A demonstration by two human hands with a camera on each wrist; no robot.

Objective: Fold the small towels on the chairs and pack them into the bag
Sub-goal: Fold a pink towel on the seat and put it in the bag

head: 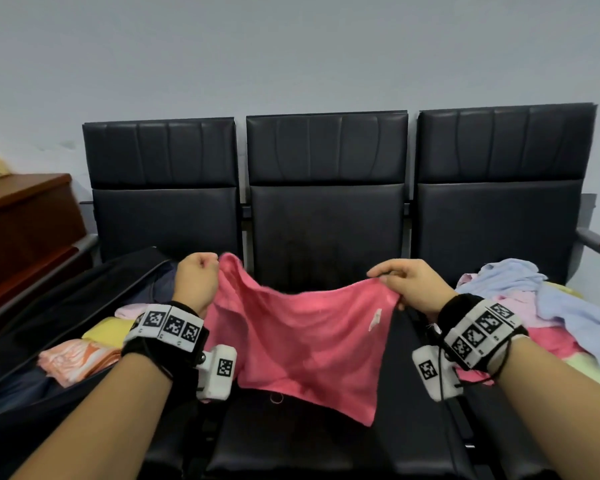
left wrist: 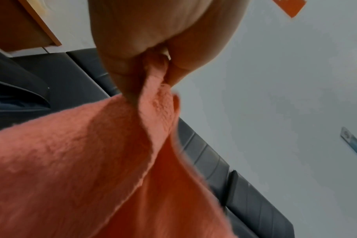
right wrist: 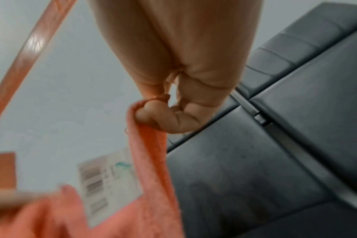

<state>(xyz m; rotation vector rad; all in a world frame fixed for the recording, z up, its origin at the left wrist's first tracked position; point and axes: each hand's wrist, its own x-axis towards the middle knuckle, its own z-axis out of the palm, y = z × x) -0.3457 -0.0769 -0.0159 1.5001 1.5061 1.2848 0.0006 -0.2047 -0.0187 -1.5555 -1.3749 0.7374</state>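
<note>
Head view: three black chairs (head: 326,188) in a row against a grey wall. One pink towel (head: 302,341) held up in the air over the middle seat, stretched between two hands and sagging in the middle, a white tag on it near the right side. Left hand (head: 196,280) fisted round the towel's upper left corner. Right hand (head: 409,282) pinches the upper right corner, knuckles up. An open dark bag (head: 59,306) lies on the left seat with three folded towels (head: 80,358) showing in it: orange-patterned, yellow, pale pink. A loose pile of unfolded towels (head: 534,306) on the right seat, blue, pink and pale green; count unclear. Wooden cabinet (head: 25,220) at far left.

Left wrist view: fingers (left wrist: 120,64) and thumb curled tight on a bunched towel corner; cloth hangs down from the grip.

Right wrist view, blurred: curled fingers (right wrist: 167,117) pinch the towel edge; the barcode tag (right wrist: 110,190) hangs just below.
</note>
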